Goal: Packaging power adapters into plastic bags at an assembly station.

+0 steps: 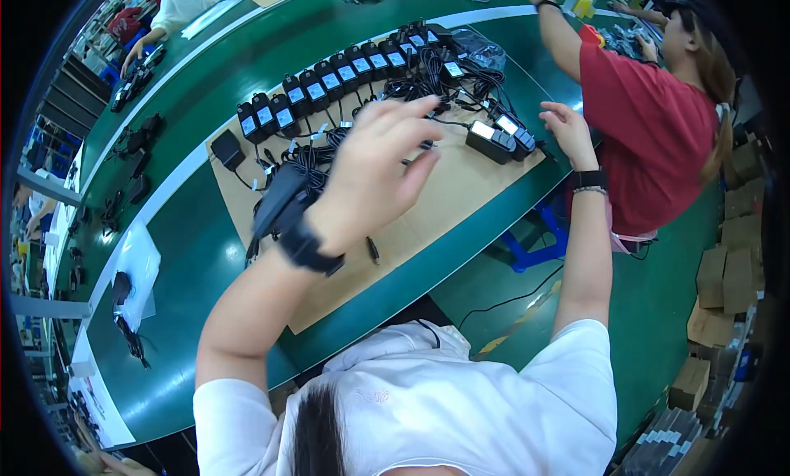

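My left hand (383, 159), slightly blurred by motion, is raised above a brown board (411, 221), fingers stretched and thumb apart, holding nothing I can see. Beneath and behind it lie tangled black cables (311, 159). A dark, blurred shape (281, 198) shows beside the watch on that wrist; I cannot tell its kind. To the right, my right hand (568, 134) hovers by the board's right end with its fingers apart and nothing visible in them. Nearest to it are black power adapters (491, 141) with pale labels. More labelled adapters (329, 79) stand in a row along the far side.
A lone adapter (228, 149) and a small black pen-like piece (373, 250) rest on the board. A clear plastic bag (481, 50) is at the back. On the right a person in a red top (650, 130) works close by. A blue stool (539, 237) stands below the table edge.
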The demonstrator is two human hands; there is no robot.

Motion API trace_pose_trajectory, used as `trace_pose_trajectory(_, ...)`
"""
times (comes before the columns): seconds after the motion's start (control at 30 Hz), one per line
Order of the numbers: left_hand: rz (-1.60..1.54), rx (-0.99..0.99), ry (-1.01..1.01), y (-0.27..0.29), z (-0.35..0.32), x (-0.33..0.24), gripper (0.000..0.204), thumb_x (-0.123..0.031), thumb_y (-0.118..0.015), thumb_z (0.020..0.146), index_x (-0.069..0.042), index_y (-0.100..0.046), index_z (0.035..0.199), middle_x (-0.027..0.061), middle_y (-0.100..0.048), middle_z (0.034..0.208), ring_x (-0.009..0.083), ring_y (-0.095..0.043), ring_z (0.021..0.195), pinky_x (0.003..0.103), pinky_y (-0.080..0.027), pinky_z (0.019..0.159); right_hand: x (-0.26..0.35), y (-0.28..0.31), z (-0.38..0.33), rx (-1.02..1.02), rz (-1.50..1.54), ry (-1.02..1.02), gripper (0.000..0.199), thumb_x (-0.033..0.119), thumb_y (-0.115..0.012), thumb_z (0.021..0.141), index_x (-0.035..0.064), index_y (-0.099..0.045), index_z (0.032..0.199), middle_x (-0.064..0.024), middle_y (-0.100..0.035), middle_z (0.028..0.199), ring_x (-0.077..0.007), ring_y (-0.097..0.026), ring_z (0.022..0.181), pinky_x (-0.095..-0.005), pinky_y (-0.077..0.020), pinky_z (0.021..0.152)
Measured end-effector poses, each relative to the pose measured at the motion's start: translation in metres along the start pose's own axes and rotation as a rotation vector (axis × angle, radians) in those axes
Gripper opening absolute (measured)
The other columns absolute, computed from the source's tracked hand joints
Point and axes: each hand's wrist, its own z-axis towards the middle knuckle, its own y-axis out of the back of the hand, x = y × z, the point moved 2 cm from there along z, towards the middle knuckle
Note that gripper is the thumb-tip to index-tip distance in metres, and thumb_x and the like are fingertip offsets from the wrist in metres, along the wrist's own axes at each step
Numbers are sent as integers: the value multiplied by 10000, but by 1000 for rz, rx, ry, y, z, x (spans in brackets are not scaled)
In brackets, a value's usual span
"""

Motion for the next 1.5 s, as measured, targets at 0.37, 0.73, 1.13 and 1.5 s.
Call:
trace_pose_trajectory(0.37,1,-384,604,188,-130,3,195,42,-615,787,-3,-564,969,149,-576,1120,179,-554,995,277,-427,867,16,-28,18,81,-83,27,263,147,-508,887,30,-583,1110,-27,-632,867,-64,-548,713,-198,-428,613)
trace_pose_trajectory(0.73,695,-305,405,236,-234,32,160,33,-637,701,-50,-591,830,89,-624,802,259,-587,663,319,-476,564,297,-191,-5,909,189,386,304,115,-519,893,11,-530,1178,-42,-627,938,-69,-560,760,-192,-452,685)
trace_pose_trajectory(1.13,780,-195,251,239,-243,18,268,-44,-626,625,-81,-604,890,-3,-419,578,140,-470,484,274,-366,407,489,-521,-37,772,-100,1142,579,305,-664,726,26,-502,1206,-185,-562,1157,-324,-530,1087,-386,-428,906)
trace_pose_trajectory(1.5,784,-248,275,242,-249,22,268,-77,-603,646,-78,-595,913,-6,-409,582,132,-486,518,257,-379,421,504,-620,-40,535,-378,1118,909,471,-753,609,157,-336,1353,-179,-385,1323,-365,-369,1215,-499,-342,967)
